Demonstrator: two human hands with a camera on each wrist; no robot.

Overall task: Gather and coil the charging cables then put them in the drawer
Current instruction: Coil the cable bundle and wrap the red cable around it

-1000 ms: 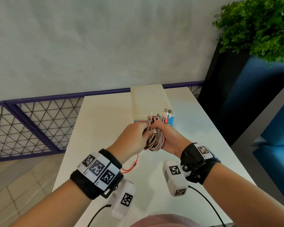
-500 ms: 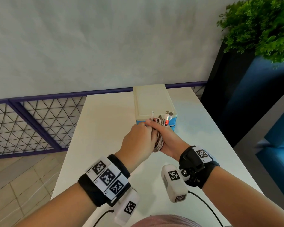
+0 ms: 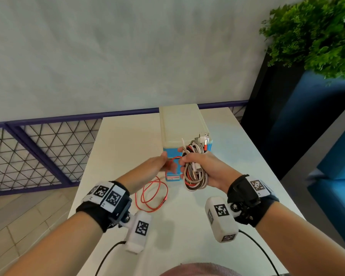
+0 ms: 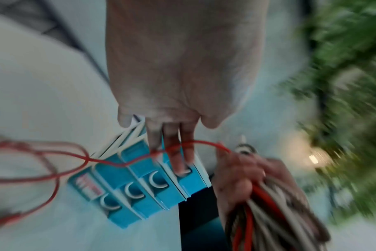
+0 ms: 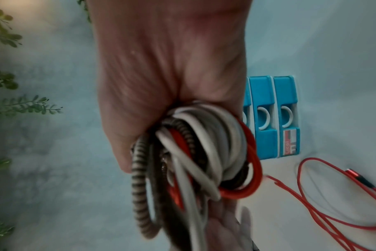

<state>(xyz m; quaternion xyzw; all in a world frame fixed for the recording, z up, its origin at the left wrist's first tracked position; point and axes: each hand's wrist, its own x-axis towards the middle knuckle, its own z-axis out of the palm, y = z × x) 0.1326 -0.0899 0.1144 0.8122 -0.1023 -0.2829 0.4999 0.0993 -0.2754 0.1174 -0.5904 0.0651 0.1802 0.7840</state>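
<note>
At the drawers (image 3: 172,166), left hand (image 3: 147,169) is reaching flat-fingered; right hand (image 3: 204,168) is gripping coil (image 3: 194,175). Red cable (image 3: 151,196) is trailing loose, likely snagging the drawer.

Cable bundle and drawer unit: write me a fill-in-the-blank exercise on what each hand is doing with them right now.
1. The coiled cable bundle is gripped by the ____ hand.
2. The left hand reaches its fingers toward the front of the ____-coloured drawer unit.
3. The thin cable trailing loose on the table is ____ in colour.

Missing words: right; blue; red
</note>
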